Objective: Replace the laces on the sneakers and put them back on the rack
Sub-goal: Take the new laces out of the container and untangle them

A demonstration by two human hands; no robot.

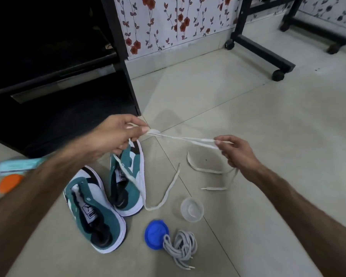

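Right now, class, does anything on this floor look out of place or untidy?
Yes. The blue lid lies off its clear container, a grey lace bundle partly on it. White laces trail loose across the tiles, and neither sneaker is laced.

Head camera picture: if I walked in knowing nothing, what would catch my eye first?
Probably the flat white shoelace stretched in mid-air at the centre, pinched between the left hand and the right hand. Below the left hand, two teal, white and black sneakers stand unlaced on the pale tiled floor. Nearer the camera, a coiled grey lace bundle lies against a round blue lid.
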